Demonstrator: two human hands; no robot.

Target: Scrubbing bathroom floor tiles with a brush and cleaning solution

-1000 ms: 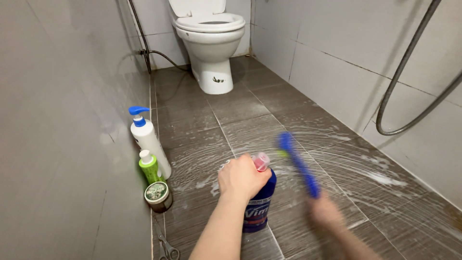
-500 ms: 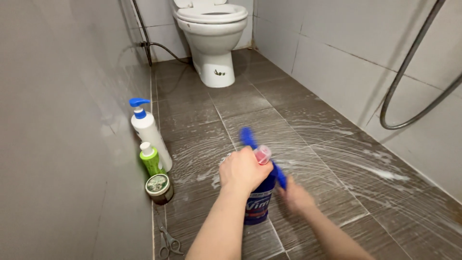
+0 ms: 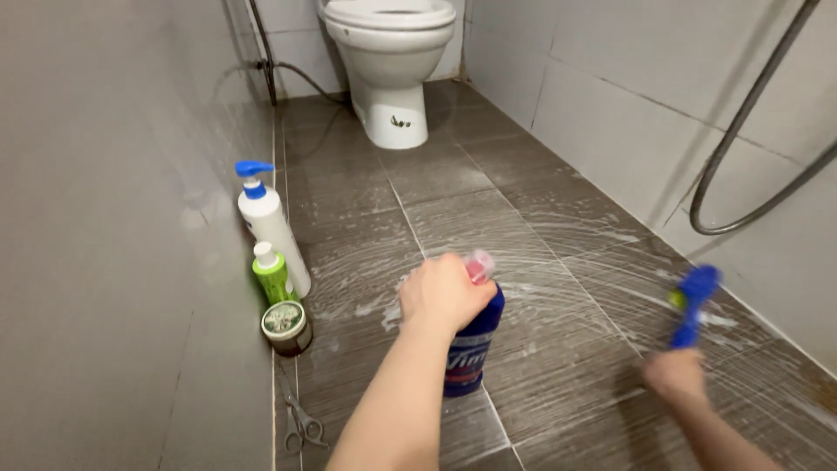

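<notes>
Two hands busy on a soapy floor

The left hand (image 3: 446, 295) has its fingers wrapped around a blue cleaner bottle (image 3: 468, 353) standing beneath them. The right hand (image 3: 673, 377) grips a blue brush (image 3: 691, 305), fingers blurred. Suds on the floor tiles (image 3: 558, 288) could cause a slip or tip the bottle.

Bottle (image 3: 471, 349) left of brush (image 3: 693, 305)

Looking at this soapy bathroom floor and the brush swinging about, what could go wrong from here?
The floor tiles are streaked with white suds, so a slip seems likely. The right hand swings the blue brush fast enough to blur; it might flick foam toward the face or knock the blue bottle that the left hand grips. Scissors lie on the floor by the wall, easy to kneel or step on.
</notes>
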